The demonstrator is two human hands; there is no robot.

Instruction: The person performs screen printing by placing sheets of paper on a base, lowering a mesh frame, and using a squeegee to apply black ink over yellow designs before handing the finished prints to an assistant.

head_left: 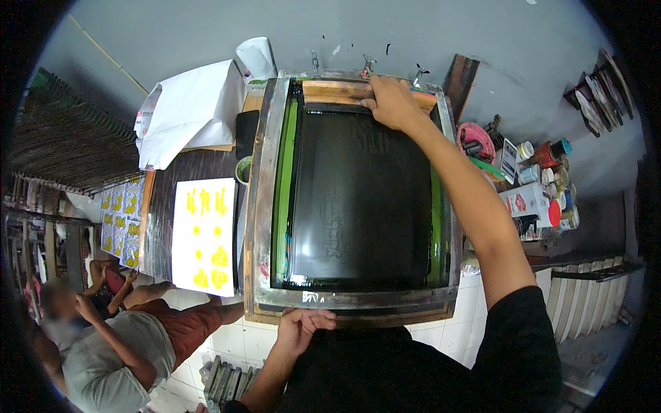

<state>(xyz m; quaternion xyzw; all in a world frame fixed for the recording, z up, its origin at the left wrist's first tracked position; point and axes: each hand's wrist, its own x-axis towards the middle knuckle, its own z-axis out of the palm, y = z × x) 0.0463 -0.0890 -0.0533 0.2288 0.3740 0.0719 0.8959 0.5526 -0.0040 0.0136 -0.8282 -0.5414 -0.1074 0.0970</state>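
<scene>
Squeegee point(336, 91) sits on screen point(365, 199) near grey wall point(441, 31).

My right hand point(394, 102) grips the squeegee point(337, 93) along the far edge of the screen point(372, 297); my left hand point(303, 329) is at its near edge, left of centre. A yellow-printed sheet point(205, 237) lies along the near edge of the table point(160, 220) to the left.

A wooden-handled squeegee point(335, 91) is resting crosswise inside the far end of a grey screen-printing frame point(372, 298), whose mesh point(365, 199) (black, glossy, green along both sides) is lying flat.
</scene>
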